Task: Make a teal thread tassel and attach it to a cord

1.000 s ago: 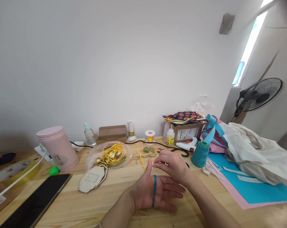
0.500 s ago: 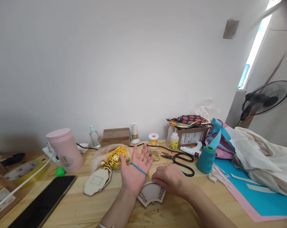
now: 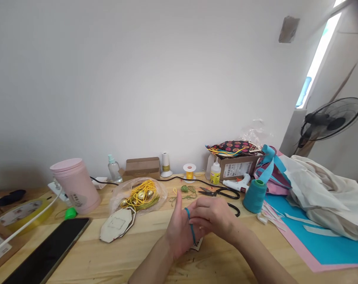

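You are at a craft workspace, perhaps a small workshop or a corner of a home; you cannot tell which. Your wooden table (image 3: 107,264) carries a teal thread cone (image 3: 255,196), a yellow spool (image 3: 190,172), black-handled scissors (image 3: 217,191), a white glue gun (image 3: 237,183), a glue bottle (image 3: 215,172) and coloured sheets (image 3: 312,236), against a plain wall (image 3: 137,79) near a fan (image 3: 331,119).

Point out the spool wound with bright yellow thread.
The short white spool near the wall, between the tall spool and the yellow-labelled bottle. The tall one carries olive thread, and the big cone is teal.
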Tool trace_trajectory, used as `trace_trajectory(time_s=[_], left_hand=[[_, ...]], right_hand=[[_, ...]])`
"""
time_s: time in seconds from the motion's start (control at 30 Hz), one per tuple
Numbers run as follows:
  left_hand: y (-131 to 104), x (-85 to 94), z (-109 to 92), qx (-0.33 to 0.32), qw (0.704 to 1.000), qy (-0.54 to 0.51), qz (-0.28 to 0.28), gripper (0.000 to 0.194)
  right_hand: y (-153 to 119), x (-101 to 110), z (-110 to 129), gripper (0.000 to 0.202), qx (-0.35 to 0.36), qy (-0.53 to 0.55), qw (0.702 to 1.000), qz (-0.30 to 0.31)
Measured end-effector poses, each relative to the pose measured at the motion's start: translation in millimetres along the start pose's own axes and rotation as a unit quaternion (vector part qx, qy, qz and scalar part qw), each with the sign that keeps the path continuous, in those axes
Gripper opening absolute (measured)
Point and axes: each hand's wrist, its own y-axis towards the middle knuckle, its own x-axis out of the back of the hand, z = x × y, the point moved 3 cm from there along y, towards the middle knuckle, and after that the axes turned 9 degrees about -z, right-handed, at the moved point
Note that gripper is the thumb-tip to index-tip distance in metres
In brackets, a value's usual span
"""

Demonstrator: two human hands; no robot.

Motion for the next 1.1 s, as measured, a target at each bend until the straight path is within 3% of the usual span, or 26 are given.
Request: trace_trajectory(time_s=[0.13, 0.27, 0.43, 0.5, 0.57, 0.6, 0.67, 0.73, 0.8, 0.9, 0.97, 1.1], left_hand=[[-5, -5.4, 12, 0.077, 0.994, 0.063, 0.037, 0.078], [-5, -1.6, 16, 0.120, 0.983, 0.137, 0.035, 0.088], [2, 13.5, 10, 0.139, 0.979, 0.145, 0.018, 0.061], [3, 17.9, 3, 0.103, 0.985, 0.137, -0.002, 0.050], [3, 19.6, -4, 0.051, 0.989, 0.137, -0.023, 0.042], [3, 19.7, -8, 0.029, 0.990, 0.137, -0.032, 0.039], [1, 19.2, -13, -0.002, 0.991, 0.129, -0.046, 0.032], [1, 19.2, -16, -0.025, 0.991, 0.113, -0.063, 0.022], [1, 19.5, -18, -0.039, 0.991, 0.102, -0.074, 0.018], [1, 20.2, -19, -0.049, 0.991, 0.094, -0.082, 0.017], [2, 20.7, -19, -0.048, 0.992, 0.085, -0.086, 0.016], [3, 22.5, -21, -0.051, 0.994, 0.014, -0.097, 0.014]], right_hand=[[1, 5, -4, 0.024, -0.057, 0.039, 0.998, -0.009], [1, 6, -6, 0.014, -0.114, 0.082, 0.990, 0.027], [0, 7, -11, 0.022, -0.161, 0.077, 0.983, 0.050], [2, 15, -15, 0.022, -0.153, 0.036, 0.988, 0.000], [1, 32, -23, 0.019, -0.152, -0.042, 0.981, -0.115], [-2, 43, -29, 0.018, -0.165, -0.090, 0.964, -0.190], [-14, 66, -45, 0.019, -0.222, -0.184, 0.902, -0.322], [-32, 81, -65, 0.029, -0.306, -0.247, 0.844, -0.366], [-49, 86, -87, 0.043, -0.394, -0.245, 0.826, -0.322], [-68, 80, -111, 0.064, -0.492, -0.134, 0.828, -0.233], [-74, 76, -116, 0.074, -0.531, -0.081, 0.817, -0.210], [-77, 79, -110, 0.079, -0.569, -0.085, 0.798, -0.181]])
